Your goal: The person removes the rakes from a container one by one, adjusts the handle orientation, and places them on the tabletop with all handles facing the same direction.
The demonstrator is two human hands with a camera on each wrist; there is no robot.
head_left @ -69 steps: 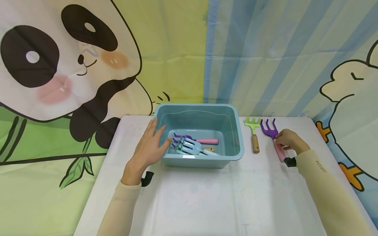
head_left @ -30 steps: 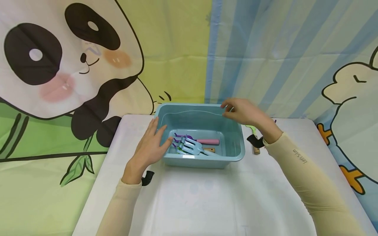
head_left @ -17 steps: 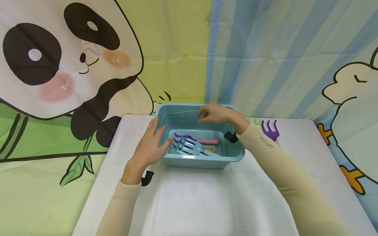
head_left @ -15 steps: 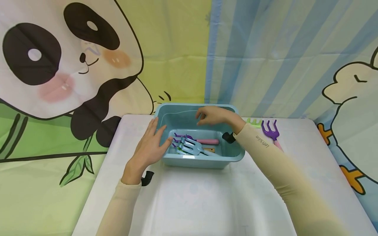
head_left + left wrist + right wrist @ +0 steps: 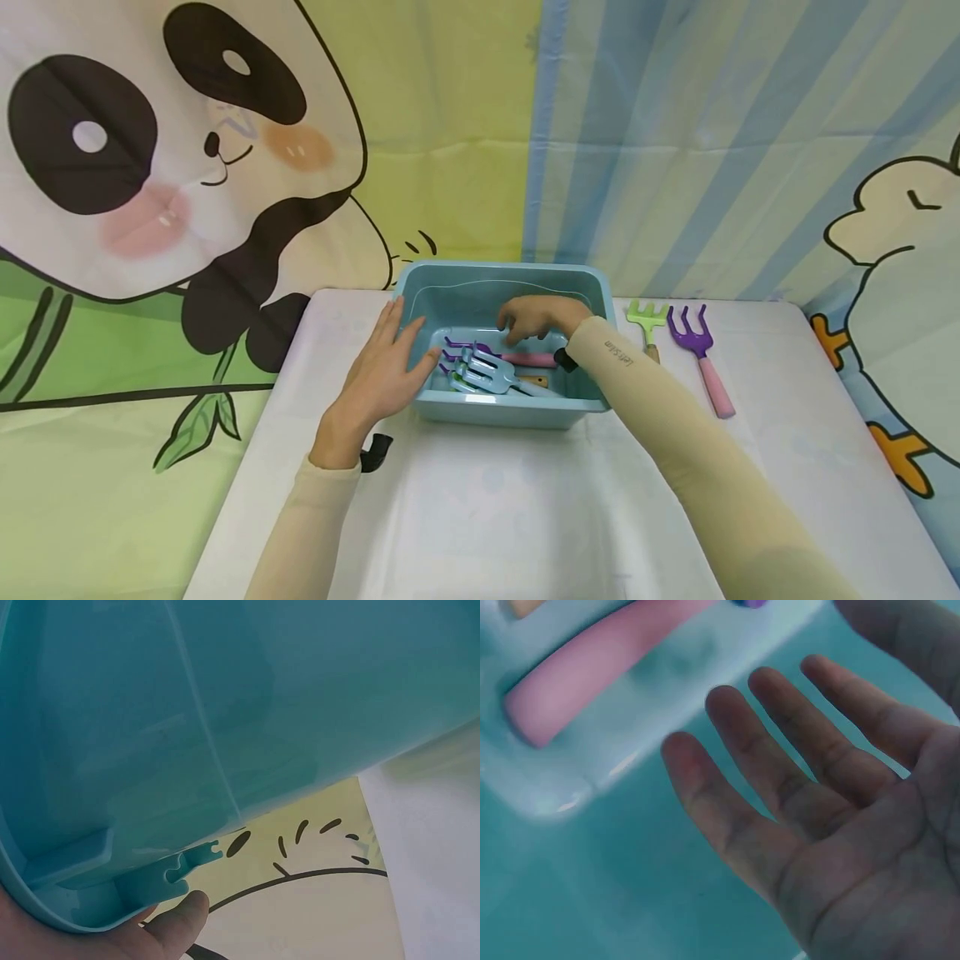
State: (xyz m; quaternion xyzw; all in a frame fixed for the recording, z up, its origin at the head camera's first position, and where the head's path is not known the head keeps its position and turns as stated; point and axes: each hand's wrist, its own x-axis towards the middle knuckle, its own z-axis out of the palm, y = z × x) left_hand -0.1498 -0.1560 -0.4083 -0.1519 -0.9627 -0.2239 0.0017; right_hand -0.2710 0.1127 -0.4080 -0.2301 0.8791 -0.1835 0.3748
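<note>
My left hand rests over the left rim of the blue-green plastic basin, fingers straight and spread. In the left wrist view, a fingertip shows beneath the rim beside the outer wall. Inside the basin is my right hand, loosely bent and holding nothing, over the pink handle of a purple garden hand fork. The right wrist view shows its palm with slightly spread fingers, apart from that pink handle. A light-blue hand fork lies across a wooden-handled tool, mostly hidden beneath.
On the white table, right of the basin, lie a green hand rake, its handle partly behind my right sleeve, and a purple hand fork with a pink handle. A cartoon-printed curtain hangs behind the table's far edge.
My right hand let go of the purple fork on the table, moved left over the basin and lowered into it. My left hand stayed at the rim.
</note>
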